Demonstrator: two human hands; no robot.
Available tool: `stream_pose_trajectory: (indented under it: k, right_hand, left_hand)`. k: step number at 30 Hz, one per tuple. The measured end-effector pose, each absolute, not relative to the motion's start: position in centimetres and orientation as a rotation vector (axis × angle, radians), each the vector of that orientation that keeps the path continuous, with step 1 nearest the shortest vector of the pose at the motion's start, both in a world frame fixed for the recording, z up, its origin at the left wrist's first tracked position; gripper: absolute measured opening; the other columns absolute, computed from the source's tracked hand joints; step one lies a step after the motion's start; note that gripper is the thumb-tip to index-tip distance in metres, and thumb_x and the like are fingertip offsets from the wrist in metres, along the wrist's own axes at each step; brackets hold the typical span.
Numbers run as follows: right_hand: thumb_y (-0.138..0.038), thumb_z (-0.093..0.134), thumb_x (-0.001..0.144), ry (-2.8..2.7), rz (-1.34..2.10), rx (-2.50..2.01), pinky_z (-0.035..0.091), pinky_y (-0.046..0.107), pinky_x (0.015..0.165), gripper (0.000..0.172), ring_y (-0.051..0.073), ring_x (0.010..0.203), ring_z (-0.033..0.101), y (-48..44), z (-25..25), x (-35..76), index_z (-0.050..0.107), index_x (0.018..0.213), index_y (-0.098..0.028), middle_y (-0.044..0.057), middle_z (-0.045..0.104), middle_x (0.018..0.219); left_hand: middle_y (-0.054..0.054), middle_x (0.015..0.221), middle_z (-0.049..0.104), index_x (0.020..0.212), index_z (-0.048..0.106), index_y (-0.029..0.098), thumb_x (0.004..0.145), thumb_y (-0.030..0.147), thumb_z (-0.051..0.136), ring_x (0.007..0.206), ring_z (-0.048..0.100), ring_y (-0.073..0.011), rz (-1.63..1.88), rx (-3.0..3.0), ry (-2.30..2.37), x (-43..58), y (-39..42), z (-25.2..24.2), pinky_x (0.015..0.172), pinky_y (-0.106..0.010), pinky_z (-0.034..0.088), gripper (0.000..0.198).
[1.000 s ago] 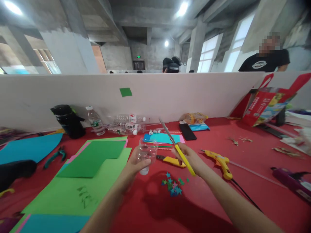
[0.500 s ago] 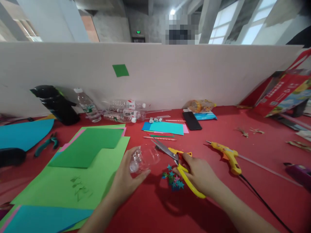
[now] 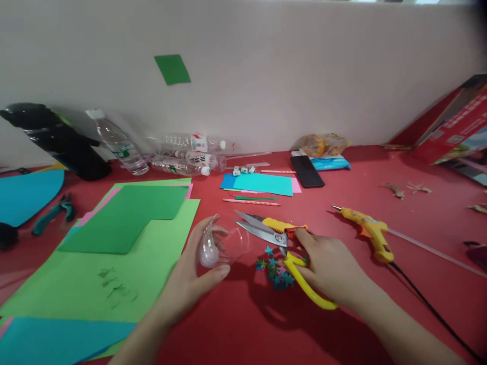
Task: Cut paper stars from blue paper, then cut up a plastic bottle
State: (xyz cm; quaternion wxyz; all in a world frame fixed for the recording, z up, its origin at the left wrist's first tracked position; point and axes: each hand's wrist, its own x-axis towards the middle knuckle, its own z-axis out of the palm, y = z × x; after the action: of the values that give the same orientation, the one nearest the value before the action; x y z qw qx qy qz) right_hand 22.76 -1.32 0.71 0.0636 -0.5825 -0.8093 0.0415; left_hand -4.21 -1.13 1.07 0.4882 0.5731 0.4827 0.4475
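My left hand (image 3: 190,274) is wrapped round a clear plastic bottle piece (image 3: 232,248), cut open at its right end. In my right hand (image 3: 327,263) is a pair of scissors (image 3: 266,233) with yellow handles. Their blades stand a little apart and point left toward the bottle piece's rim; whether they touch it I cannot tell. A yellow utility knife (image 3: 281,225) lies just behind the scissors, partly hidden. Below the blades, a small heap of coloured stars (image 3: 279,276) rests on the red table (image 3: 243,324).
Green paper sheets (image 3: 152,268) cover the left side, with pliers (image 3: 55,213) beyond them. A yellow glue gun (image 3: 365,228) lies to the right, its cord trailing forward. Plastic bottles (image 3: 186,162), a black flask (image 3: 61,144) and a phone (image 3: 307,171) are along the white partition (image 3: 266,76).
The view has tilted down, so the room beyond the partition is nearly out of sight. The scissor blades now show plainly apart. Both hands keep their holds beside each other.
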Motion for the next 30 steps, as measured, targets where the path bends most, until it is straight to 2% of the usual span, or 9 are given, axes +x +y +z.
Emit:
stream_pose_trajectory:
  k: [6, 11, 17, 23, 30]
  right_hand:
    - [-0.053, 0.05, 0.089, -2.469, 0.136, -1.73, 0.02, 0.028, 0.048, 0.034, 0.025, 0.057, 0.064, -1.2, 1.0, 22.8, 0.051, 0.088, -0.019, 0.008, 0.07, 0.068]
    - [-0.054, 0.047, 0.091, -2.507, 0.137, -1.719, 0.018, 0.028, 0.048, 0.035, 0.025, 0.055, 0.062, -0.5, 1.5, 22.8, 0.053, 0.09, -0.019, 0.008, 0.068, 0.066]
    - [-0.05, 0.052, 0.089, -2.526, 0.23, -1.75, 0.018, 0.028, 0.048, 0.03, 0.024, 0.056, 0.062, 0.0, 2.6, 22.4, 0.054, 0.09, -0.02, 0.007, 0.068, 0.068]
    - [-0.057, 0.049, 0.09, -2.517, 0.39, -1.777, 0.018, 0.028, 0.048, 0.037, 0.024, 0.057, 0.061, -0.9, 1.9, 22.7, 0.05, 0.085, -0.021, 0.007, 0.068, 0.069]
    - [-0.056, 0.046, 0.091, -2.565, 0.344, -1.766, 0.016, 0.028, 0.048, 0.037, 0.024, 0.056, 0.061, -1.1, 1.4, 22.9, 0.051, 0.083, -0.02, 0.008, 0.067, 0.068]
  left_hand:
    - [-0.007, 0.119, 0.056, 0.119, 0.047, 0.028, 0.072, 0.034, 0.077, 0.094, 0.055, -0.0207, 0.974, 1.327, 1.05, -4.8, -0.6, 0.5, 0.08, -0.031, 0.044, 0.056]
    - [-0.008, 0.118, 0.055, 0.117, 0.053, 0.027, 0.07, 0.039, 0.078, 0.083, 0.055, -0.0173, 0.973, 1.262, 0.961, -5.0, -0.2, 0.4, 0.074, -0.03, 0.044, 0.054]
    - [-0.009, 0.112, 0.06, 0.118, 0.056, 0.026, 0.07, 0.042, 0.076, 0.079, 0.055, -0.0182, 1.041, 1.246, 0.867, -5.2, -0.1, 0.1, 0.071, -0.03, 0.044, 0.054]
    - [-0.008, 0.111, 0.06, 0.121, 0.056, 0.026, 0.07, 0.04, 0.076, 0.078, 0.055, -0.0177, 0.942, 1.283, 0.893, -5.3, -0.6, 0.3, 0.068, -0.028, 0.043, 0.057]
    - [-0.009, 0.112, 0.06, 0.123, 0.057, 0.026, 0.07, 0.046, 0.074, 0.08, 0.053, -0.0196, 0.919, 1.286, 0.938, -5.4, -0.8, -0.4, 0.07, -0.03, 0.042, 0.06]
